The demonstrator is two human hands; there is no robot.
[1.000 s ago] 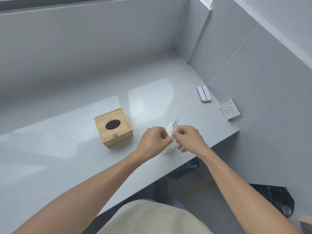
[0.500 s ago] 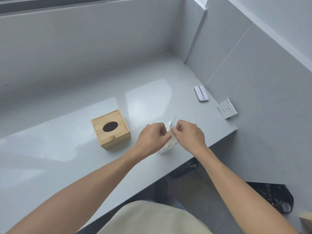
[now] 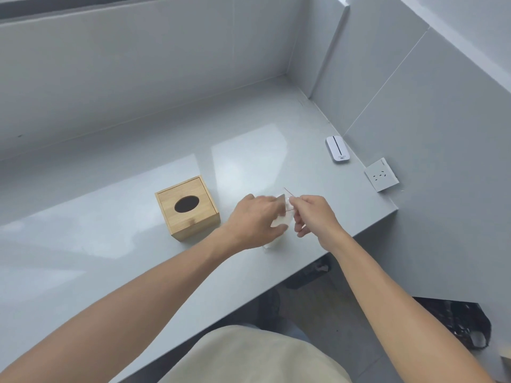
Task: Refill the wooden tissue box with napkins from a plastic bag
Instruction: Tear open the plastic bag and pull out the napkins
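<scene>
Wide stretch of grey bench [image 3: 83,244] lies bare on the left, running back to the rear wall — plenty of room there. Next comes the wooden tissue box [image 3: 188,208], sitting squarely on the bench around the middle, its oval slot facing up, well in from the front edge. Just to its right, not touching it, is the left hand [image 3: 255,221], fingers curled over the clear plastic bag [image 3: 280,225] of white napkins, gripping it from the left side. The bag stands on the bench close to the front edge, squeezed between the two hands. The right hand [image 3: 312,215] pinches the bag's top flap with thumb and forefinger, the other fingers loosely curled below. Further right and back, a small white device [image 3: 337,149] lies flat beside the right-hand wall, and a white socket [image 3: 381,175] sits on that wall near the bench's front right corner. Below the front edge — a dark bag [image 3: 459,322] on the floor.
</scene>
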